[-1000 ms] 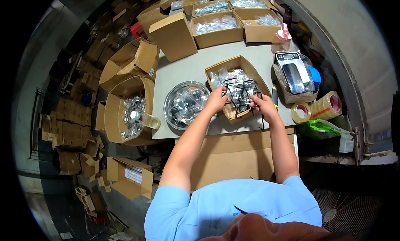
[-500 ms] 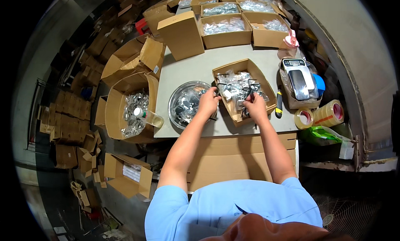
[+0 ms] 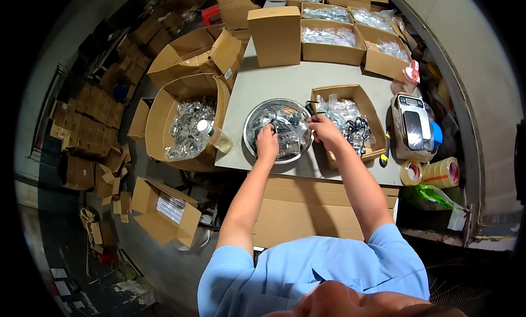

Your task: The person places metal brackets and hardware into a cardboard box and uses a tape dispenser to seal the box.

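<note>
Clear plastic-bagged dark parts (image 3: 290,144) lie inside the round silver metal bowl (image 3: 246,132), on the pale grey surface (image 3: 279,84). We note the left hand (image 3: 267,144) over the bowl's contents, the right hand (image 3: 327,132) at its right rim; both hands' fingers curled, whether pinching anything we cannot tell. Right of bowl: open brown cardboard box (image 3: 374,115).

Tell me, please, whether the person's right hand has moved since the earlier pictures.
Yes, the right hand moved left: judged against the metal bowl, it went from over the open cardboard box to near the bowl's right rim.
</note>
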Motion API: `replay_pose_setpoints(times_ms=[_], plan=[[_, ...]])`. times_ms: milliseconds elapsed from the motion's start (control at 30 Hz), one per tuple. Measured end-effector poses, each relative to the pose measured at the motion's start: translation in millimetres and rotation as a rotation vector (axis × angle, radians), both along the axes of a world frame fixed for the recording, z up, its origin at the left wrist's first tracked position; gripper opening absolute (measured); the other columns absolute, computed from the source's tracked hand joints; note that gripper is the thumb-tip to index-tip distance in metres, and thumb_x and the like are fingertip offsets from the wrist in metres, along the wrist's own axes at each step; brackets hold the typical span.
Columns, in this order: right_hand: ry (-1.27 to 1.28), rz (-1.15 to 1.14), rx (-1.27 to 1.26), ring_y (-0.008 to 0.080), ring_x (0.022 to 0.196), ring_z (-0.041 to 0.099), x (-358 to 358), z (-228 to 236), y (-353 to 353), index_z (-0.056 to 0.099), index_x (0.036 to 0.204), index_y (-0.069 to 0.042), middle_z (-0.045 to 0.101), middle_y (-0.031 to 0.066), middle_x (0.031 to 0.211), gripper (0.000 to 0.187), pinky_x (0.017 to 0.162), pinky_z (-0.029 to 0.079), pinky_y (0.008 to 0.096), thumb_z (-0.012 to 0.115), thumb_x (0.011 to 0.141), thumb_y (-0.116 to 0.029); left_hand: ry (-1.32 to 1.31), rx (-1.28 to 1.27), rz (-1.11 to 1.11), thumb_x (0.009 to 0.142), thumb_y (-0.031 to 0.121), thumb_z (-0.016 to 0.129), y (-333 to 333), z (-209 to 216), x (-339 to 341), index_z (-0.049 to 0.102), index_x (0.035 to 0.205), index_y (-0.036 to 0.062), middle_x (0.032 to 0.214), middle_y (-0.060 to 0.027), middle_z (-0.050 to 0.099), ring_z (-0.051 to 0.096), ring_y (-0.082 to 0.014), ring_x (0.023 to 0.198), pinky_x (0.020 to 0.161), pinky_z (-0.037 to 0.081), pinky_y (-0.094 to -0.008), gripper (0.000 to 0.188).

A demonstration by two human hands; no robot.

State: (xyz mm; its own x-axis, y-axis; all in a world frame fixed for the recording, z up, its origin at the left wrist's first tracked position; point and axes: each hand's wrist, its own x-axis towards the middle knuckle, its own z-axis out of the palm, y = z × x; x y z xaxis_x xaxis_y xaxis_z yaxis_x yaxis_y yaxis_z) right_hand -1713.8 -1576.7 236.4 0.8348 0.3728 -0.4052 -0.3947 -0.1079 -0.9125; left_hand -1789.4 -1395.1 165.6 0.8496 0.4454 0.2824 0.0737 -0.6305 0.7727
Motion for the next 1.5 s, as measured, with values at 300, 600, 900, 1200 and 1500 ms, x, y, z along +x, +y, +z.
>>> replay_pose_setpoints(times_ms=[300,600,900,1200,1500], plan=[[-0.074,-0.078,-0.208,0.0336,0.112,0.051,17,-74,79,0.045,0.126,0.003,0.053,0.0219,0.12,0.055,0.091,0.041,0.0366,0.052,0.072,-0.002,0.024,0.075,0.096,0.072,0.006,0.065,21,4,18,0.056,0.077,0.0021,0.075,-0.0156,0.058,0.057,-0.0347,0.075,0.066,0.044,-0.0428,0.011],[-0.259,-0.024,-0.052,0.0117,0.087,0.055,-116,-57,-72,0.058,0.107,-0.001,0.061,0.0062,0.096,0.028,0.08,0.045,0.0261,0.061,0.082,-0.013,-0.015,0.139,-0.137,0.07,0.007,0.067,21,5,-18,0.061,0.095,0.0039,0.108,-0.0134,0.049,0.046,-0.0321,0.104,0.091,0.037,-0.0396,0.026],[-0.197,-0.195,-1.567,0.0353,0.099,0.051,-322,-103,-255,0.047,0.122,-0.022,0.051,0.0213,0.1,0.052,0.086,0.043,0.0426,0.066,0.074,-0.015,0.174,0.251,0.084,0.075,0.018,0.066,14,-70,-230,0.049,0.113,0.0058,0.118,-0.0152,0.043,0.037,-0.0341,0.114,0.097,0.028,-0.0443,0.043],[-0.199,-0.196,-1.304,0.0416,0.094,0.052,-350,-170,-291,0.048,0.112,-0.013,0.049,0.0236,0.1,0.038,0.079,0.044,0.0469,0.058,0.076,-0.003,0.741,0.204,0.152,0.071,0.021,0.069,-44,-96,-341,0.042,0.123,0.0147,0.134,-0.0144,0.027,0.024,-0.0359,0.123,0.099,0.025,-0.048,0.059],[-0.209,-0.111,-1.267,0.042,0.095,0.051,-336,-154,-300,0.046,0.112,-0.013,0.047,0.0232,0.101,0.044,0.079,0.045,0.0473,0.066,0.073,-0.009,0.341,0.432,-0.396,0.076,0.031,0.063,-88,-79,-163,0.048,0.122,0.0066,0.128,-0.0118,0.045,0.038,-0.0295,0.122,0.1,0.029,-0.047,0.054]])
